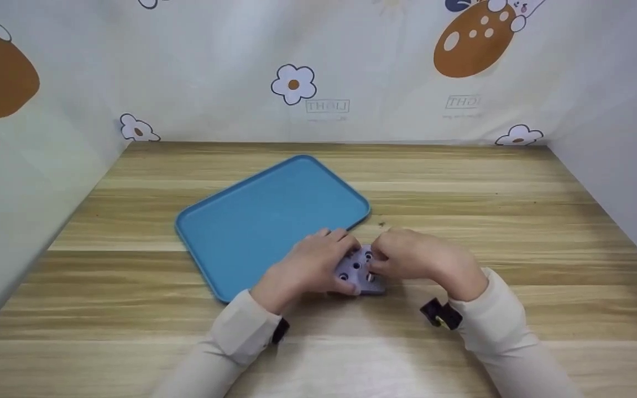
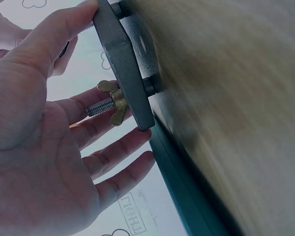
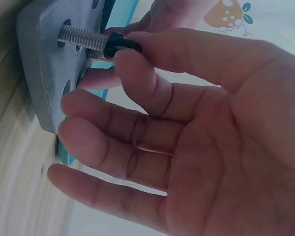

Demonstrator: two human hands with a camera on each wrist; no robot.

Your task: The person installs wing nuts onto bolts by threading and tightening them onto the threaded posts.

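Note:
A grey metal plate [image 1: 358, 283] with several round holes stands just off the near right edge of the blue tray [image 1: 274, 210]. My left hand [image 1: 313, 262] grips it by its edges, thumb on one side and fingertips on the other. In the left wrist view, a brass wing nut [image 2: 119, 105] sits on a threaded bolt [image 2: 99, 106] against the plate. My right hand [image 1: 412, 257] pinches a black wing nut [image 3: 119, 45] between thumb and index finger, at the end of another bolt [image 3: 78, 37] that sticks out of the plate. Its other fingers are bent beside the plate.
Underneath is a wood-grain table [image 1: 130, 342]. A pale patterned curtain [image 1: 213, 72] closes off the back and the left side, and a plain pale wall [image 1: 617, 110] stands on the right. Small dark wrist devices [image 1: 441, 314] show at both cuffs.

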